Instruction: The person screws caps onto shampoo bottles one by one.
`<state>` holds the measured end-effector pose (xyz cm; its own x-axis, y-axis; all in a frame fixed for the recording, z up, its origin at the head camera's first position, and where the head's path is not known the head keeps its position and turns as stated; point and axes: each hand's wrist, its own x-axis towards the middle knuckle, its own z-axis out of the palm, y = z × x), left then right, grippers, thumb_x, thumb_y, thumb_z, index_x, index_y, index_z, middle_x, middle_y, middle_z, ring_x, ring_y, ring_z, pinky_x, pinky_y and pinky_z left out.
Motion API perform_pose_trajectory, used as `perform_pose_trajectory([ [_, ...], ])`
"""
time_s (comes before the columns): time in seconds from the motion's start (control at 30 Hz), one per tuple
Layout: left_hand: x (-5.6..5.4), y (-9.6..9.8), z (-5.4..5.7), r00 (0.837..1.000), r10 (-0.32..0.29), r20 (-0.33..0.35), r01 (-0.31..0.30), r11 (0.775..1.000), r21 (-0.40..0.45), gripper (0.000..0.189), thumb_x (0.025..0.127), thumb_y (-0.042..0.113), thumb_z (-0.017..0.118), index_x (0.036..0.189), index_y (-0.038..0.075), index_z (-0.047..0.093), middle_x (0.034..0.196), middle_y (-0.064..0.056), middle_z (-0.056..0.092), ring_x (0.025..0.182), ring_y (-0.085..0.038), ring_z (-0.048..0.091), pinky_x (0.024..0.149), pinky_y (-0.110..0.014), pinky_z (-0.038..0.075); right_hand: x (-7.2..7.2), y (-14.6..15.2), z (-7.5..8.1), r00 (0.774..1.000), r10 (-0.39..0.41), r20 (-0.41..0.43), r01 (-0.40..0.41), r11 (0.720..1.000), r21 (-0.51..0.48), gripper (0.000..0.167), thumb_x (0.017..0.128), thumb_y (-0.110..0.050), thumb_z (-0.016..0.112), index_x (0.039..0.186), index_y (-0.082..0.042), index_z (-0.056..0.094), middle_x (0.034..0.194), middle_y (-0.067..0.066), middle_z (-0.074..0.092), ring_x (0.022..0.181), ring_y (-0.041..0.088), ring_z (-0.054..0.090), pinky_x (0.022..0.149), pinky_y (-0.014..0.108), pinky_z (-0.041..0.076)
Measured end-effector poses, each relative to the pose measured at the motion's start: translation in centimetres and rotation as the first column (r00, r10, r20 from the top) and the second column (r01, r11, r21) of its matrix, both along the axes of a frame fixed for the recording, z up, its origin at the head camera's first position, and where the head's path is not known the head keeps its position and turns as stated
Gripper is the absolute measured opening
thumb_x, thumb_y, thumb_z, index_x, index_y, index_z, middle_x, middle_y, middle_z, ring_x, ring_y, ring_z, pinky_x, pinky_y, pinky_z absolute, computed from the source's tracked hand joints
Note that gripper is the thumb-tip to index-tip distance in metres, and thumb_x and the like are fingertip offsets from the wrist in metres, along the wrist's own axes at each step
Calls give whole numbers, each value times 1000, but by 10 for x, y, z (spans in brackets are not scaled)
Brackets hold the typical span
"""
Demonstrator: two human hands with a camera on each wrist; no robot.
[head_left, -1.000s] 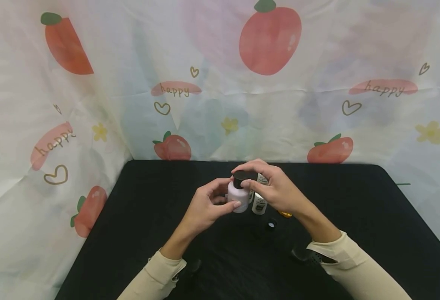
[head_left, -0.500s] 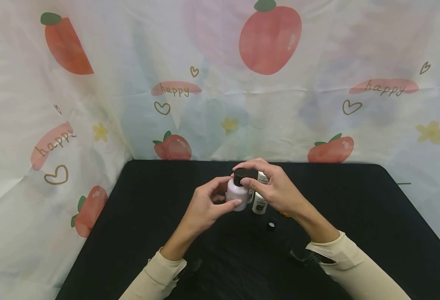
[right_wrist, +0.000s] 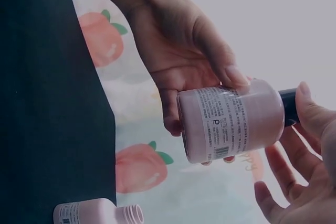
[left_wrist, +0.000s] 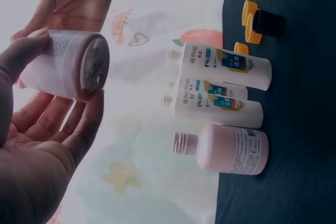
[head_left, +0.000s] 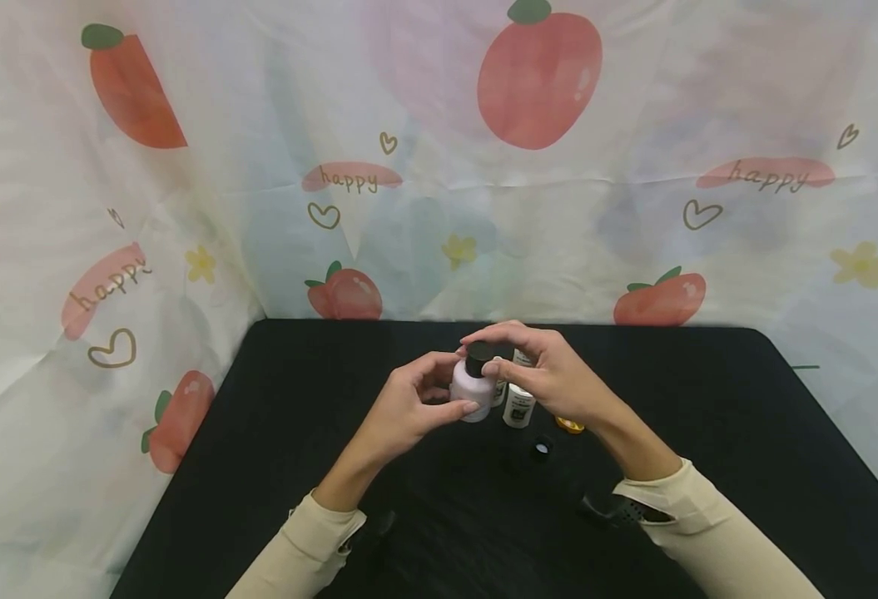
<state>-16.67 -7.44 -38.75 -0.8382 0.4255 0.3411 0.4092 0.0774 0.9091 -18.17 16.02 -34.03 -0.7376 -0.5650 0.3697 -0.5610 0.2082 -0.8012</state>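
A person's left hand [head_left: 409, 408] holds a pink bottle [head_left: 472, 393] in the air above the black surface [head_left: 281, 449], towards the far edge and about midway between the left and right edges. That grip is curled round the bottle's body, with the thumb on the near side; the bottle is roughly upright. The right hand [head_left: 554, 374] pinches the black cap [head_left: 479, 358] on its neck, thumb on one side and fingers on the other.

Just beside the hands, three white bottles [left_wrist: 226, 66] stand close together on the surface. A second pink bottle [left_wrist: 233, 149] stands beside them, its threaded neck bare. Yellow caps [left_wrist: 253, 31] lie near the white bottles, with a loose black cap [left_wrist: 270, 23] next to them; in the head view this cap sits closer to the near edge than the bottles. Beyond the far edge hangs a pale cloth [head_left: 543, 241] printed with red fruit, hearts and the word "happy".
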Motion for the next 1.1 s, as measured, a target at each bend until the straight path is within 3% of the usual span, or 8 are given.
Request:
perform_pose_trajectory([
  [0.17, 0, 1, -2, 1000, 0, -6, 0, 1000, 18, 53, 84, 4, 83, 132, 5, 61, 118, -10, 68, 106, -19, 66, 88, -31, 58, 1, -2, -3, 1000, -12, -7, 12, 1000, -19, 32, 98, -8, 67, 127, -20, 67, 127, -4, 64, 120, 18, 57, 97, 31, 48],
  [0.4, 4, 5, -5, 989, 69, -133, -69, 998, 4, 53, 85, 7, 83, 133, 2, 61, 121, -12, 69, 107, -20, 68, 87, -35, 59, 5, -8, -5, 995, -84, -46, 82, 995, -50, 29, 97, -7, 68, 123, -20, 69, 126, -4, 64, 119, 16, 57, 97, 32, 47],
  [0.67, 5, 8, -6, 971, 132, -200, -138, 990, -12, 52, 83, 9, 84, 130, 2, 63, 115, -13, 72, 102, -21, 70, 83, -35, 61, 7, -13, -10, 984, -162, -68, 157, 985, -74, 28, 96, -6, 69, 122, -17, 71, 123, -1, 66, 119, 16, 57, 101, 45, 46],
  [0.9, 4, 6, -4, 985, 103, -136, -112, 992, -55, 56, 86, 9, 82, 135, 2, 59, 119, -12, 70, 105, -22, 69, 87, -33, 59, 4, -10, -7, 993, -122, 4, 122, 992, -34, 30, 97, -12, 69, 127, -19, 69, 129, -2, 64, 126, 16, 54, 103, 56, 43],
  [1.1, 2, 2, -3, 995, 59, -79, -64, 996, -64, 56, 87, 9, 81, 137, 5, 56, 122, -11, 67, 110, -22, 66, 90, -32, 58, 2, -7, -6, 996, -83, 37, 84, 996, -29, 32, 98, -13, 70, 129, -16, 68, 130, -4, 63, 128, 15, 54, 105, 44, 44],
])
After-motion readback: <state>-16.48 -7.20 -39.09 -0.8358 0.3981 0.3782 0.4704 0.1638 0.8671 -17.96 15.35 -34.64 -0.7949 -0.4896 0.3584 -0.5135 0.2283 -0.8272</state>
